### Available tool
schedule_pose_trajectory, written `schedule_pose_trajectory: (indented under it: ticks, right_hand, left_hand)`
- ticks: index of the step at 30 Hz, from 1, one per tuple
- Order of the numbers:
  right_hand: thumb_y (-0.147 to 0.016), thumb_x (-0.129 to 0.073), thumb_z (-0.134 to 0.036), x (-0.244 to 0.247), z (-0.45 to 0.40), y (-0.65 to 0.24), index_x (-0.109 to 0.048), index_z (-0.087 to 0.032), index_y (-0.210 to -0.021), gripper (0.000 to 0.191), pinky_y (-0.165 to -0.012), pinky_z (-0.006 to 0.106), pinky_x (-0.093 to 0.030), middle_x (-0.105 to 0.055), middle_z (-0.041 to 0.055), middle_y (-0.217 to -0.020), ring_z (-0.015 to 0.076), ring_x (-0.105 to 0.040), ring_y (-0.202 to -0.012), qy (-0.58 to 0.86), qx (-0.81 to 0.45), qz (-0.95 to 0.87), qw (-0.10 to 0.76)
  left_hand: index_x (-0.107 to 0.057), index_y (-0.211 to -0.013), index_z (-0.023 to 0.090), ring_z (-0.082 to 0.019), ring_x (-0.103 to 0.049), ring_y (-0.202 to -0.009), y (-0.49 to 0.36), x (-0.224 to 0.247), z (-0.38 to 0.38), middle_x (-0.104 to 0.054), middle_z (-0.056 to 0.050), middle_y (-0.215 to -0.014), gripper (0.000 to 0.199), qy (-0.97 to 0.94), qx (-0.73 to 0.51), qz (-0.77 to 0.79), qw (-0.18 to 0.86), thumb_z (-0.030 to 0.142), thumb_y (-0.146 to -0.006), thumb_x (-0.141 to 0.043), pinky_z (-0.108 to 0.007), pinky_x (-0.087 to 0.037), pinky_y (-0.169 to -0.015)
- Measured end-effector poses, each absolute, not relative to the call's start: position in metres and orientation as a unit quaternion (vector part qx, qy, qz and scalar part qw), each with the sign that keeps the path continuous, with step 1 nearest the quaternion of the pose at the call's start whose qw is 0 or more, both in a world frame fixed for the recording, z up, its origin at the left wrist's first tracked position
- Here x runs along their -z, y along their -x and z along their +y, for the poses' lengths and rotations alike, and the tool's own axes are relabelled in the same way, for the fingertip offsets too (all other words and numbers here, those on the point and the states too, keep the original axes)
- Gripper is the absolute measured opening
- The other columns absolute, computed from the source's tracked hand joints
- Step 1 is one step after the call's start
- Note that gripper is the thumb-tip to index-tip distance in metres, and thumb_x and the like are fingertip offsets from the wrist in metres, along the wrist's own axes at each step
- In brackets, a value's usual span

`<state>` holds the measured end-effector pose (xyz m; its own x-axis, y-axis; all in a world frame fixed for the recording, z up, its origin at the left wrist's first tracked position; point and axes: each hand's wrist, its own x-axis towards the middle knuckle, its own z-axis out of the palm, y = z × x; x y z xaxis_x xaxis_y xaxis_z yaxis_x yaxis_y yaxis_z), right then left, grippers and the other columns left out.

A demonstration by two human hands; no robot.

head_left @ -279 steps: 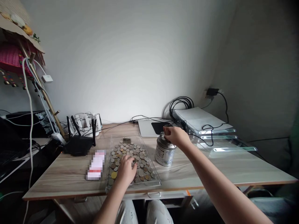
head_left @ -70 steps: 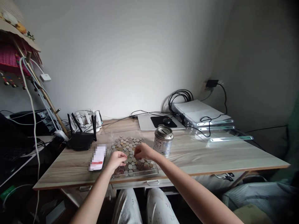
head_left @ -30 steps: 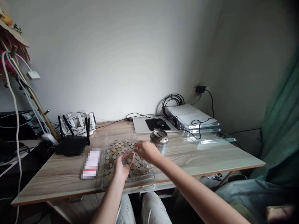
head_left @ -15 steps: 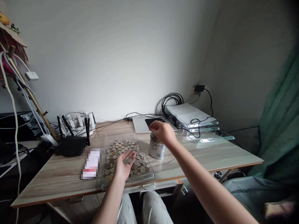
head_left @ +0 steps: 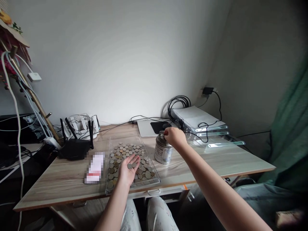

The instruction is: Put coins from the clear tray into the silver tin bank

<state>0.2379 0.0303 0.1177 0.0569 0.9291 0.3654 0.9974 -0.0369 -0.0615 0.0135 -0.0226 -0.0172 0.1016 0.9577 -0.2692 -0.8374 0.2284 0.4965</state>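
Note:
Palm up, my left hand (head_left: 128, 171) is above a clear tray (head_left: 157, 180) and bears a few coins (head_left: 131, 165) on its fingers. Many loose coins (head_left: 128, 148), silver and some brassy, lie spread over the tray. My right hand (head_left: 175, 137) is closed, its fingertips at the top of a round metal tin (head_left: 163, 152) with a pale printed label. The tin stands upright just right of the tray. What the right fingers pinch, if anything, is hidden.
A black router (head_left: 75, 149) and a blurred-out pink-white object (head_left: 95, 167) are to the left. Behind the tin lie a silver laptop-like slab (head_left: 144, 128) and a black pad (head_left: 157, 127). Stacked clear trays with paper (head_left: 197, 117) and black cables (head_left: 178, 102) occupy the back right.
My right hand has moved right and slightly down, from above the tin to its top edge, uncovering more of the tin's top. My left hand stays with its coins; the view shifted slightly.

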Motion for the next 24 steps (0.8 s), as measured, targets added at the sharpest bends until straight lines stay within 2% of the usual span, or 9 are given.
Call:
schedule_pose_trajectory:
  ticks: [5, 7, 11, 14, 17, 19, 21, 24]
  right_hand:
    - [-0.081, -0.040, -0.029, -0.106, 0.007, -0.210, -0.060, -0.018, -0.103, 0.032, -0.074, 0.027, -0.037, -0.062, 0.0091, -0.094, 0.0179, -0.053, -0.087, 0.643, 0.132, -0.715, 0.239]
    - [-0.083, -0.037, -0.028, -0.090, -0.008, -0.187, -0.061, -0.020, -0.101, 0.030, -0.071, 0.024, -0.038, -0.061, 0.0071, -0.097, 0.0154, -0.054, -0.084, 0.572, 0.079, -0.784, 0.228]
    - [-0.079, -0.047, -0.030, -0.052, -0.029, -0.145, -0.063, -0.023, -0.094, 0.023, -0.074, 0.023, -0.039, -0.060, 0.0045, -0.098, 0.0158, -0.052, -0.092, 0.429, -0.026, -0.895, 0.117]
    - [-0.075, -0.051, -0.026, -0.037, -0.032, -0.131, -0.063, -0.022, -0.090, 0.019, -0.076, 0.023, -0.038, -0.060, 0.0047, -0.100, 0.0169, -0.051, -0.095, 0.405, -0.025, -0.908, 0.105]
    - [-0.078, -0.047, -0.024, -0.038, -0.031, -0.131, -0.063, -0.020, -0.083, 0.017, -0.071, 0.022, -0.038, -0.062, 0.0052, -0.094, 0.0159, -0.053, -0.088, 0.402, -0.019, -0.908, 0.115]
    - [-0.081, -0.043, -0.024, -0.048, -0.030, -0.140, -0.063, -0.020, -0.081, 0.021, -0.066, 0.021, -0.038, -0.063, 0.0048, -0.086, 0.0144, -0.055, -0.080, 0.417, -0.015, -0.897, 0.146]
    - [-0.082, -0.039, -0.024, -0.066, -0.025, -0.156, -0.063, -0.020, -0.084, 0.024, -0.064, 0.020, -0.038, -0.064, 0.0034, -0.083, 0.0129, -0.056, -0.074, 0.449, -0.015, -0.868, 0.212]
    - [-0.082, -0.036, -0.023, -0.100, -0.007, -0.195, -0.063, -0.019, -0.088, 0.028, -0.066, 0.019, -0.039, -0.065, 0.0032, -0.086, 0.0117, -0.056, -0.075, 0.523, -0.005, -0.790, 0.321]
  left_hand:
    - [-0.056, -0.095, 0.005, -0.024, -0.059, -0.094, -0.013, 0.018, -0.022, -0.058, -0.021, -0.103, 0.029, -0.112, -0.613, 0.263, 0.737, 0.023, -0.081, -0.038, -0.034, -0.050, -0.075]
    - [-0.057, -0.095, 0.006, -0.024, -0.060, -0.090, -0.013, 0.018, -0.022, -0.060, -0.019, -0.099, 0.030, -0.110, -0.606, 0.260, 0.743, 0.026, -0.081, -0.040, -0.033, -0.049, -0.072]
    - [-0.057, -0.097, 0.009, -0.017, -0.061, -0.067, -0.012, 0.016, -0.022, -0.063, -0.012, -0.082, 0.033, -0.096, -0.602, 0.283, 0.741, 0.033, -0.080, -0.042, -0.028, -0.047, -0.057]
    - [-0.057, -0.098, 0.009, -0.015, -0.059, -0.059, -0.011, 0.016, -0.023, -0.062, -0.010, -0.074, 0.036, -0.091, -0.594, 0.291, 0.744, 0.037, -0.080, -0.041, -0.024, -0.043, -0.049]
    - [-0.056, -0.100, 0.010, -0.014, -0.058, -0.058, -0.010, 0.017, -0.023, -0.062, -0.010, -0.073, 0.037, -0.093, -0.596, 0.281, 0.747, 0.037, -0.080, -0.042, -0.024, -0.044, -0.051]
    - [-0.056, -0.101, 0.009, -0.015, -0.060, -0.062, -0.011, 0.017, -0.024, -0.062, -0.011, -0.077, 0.036, -0.091, -0.598, 0.278, 0.746, 0.036, -0.080, -0.042, -0.027, -0.048, -0.056]
    - [-0.055, -0.102, 0.008, -0.019, -0.062, -0.075, -0.011, 0.016, -0.024, -0.062, -0.015, -0.086, 0.036, -0.088, -0.593, 0.275, 0.752, 0.035, -0.080, -0.043, -0.031, -0.050, -0.062]
    - [-0.053, -0.102, 0.007, -0.025, -0.060, -0.089, -0.012, 0.014, -0.025, -0.060, -0.020, -0.098, 0.034, -0.094, -0.583, 0.265, 0.762, 0.032, -0.081, -0.042, -0.036, -0.052, -0.066]
